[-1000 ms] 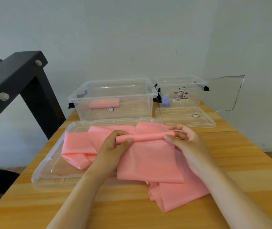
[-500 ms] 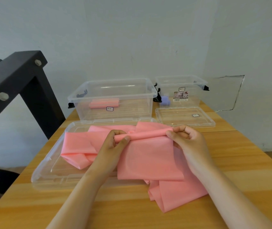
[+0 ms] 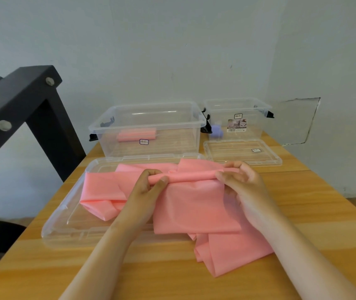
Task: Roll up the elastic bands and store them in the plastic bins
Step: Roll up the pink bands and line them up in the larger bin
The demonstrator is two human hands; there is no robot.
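A long pink elastic band (image 3: 194,204) lies crumpled across the wooden table (image 3: 302,195) and a clear lid. Its far edge is wound into a thin roll. My left hand (image 3: 146,187) pinches the roll's left end and my right hand (image 3: 241,182) pinches its right end. The loose sheet hangs from the roll toward me. Behind it stands a large clear bin (image 3: 149,128) with a rolled pink band (image 3: 137,135) inside. A smaller clear bin (image 3: 237,118) at the back right holds a small purple roll (image 3: 217,131).
A large clear lid (image 3: 64,219) lies under the band's left part. A smaller lid (image 3: 241,151) lies in front of the small bin. A black metal frame (image 3: 21,105) stands at the left. A wall closes the table's far side.
Both hands have turned the roll slightly and shifted a little toward me; the band stays gripped at both ends and the roll looks marginally thicker.
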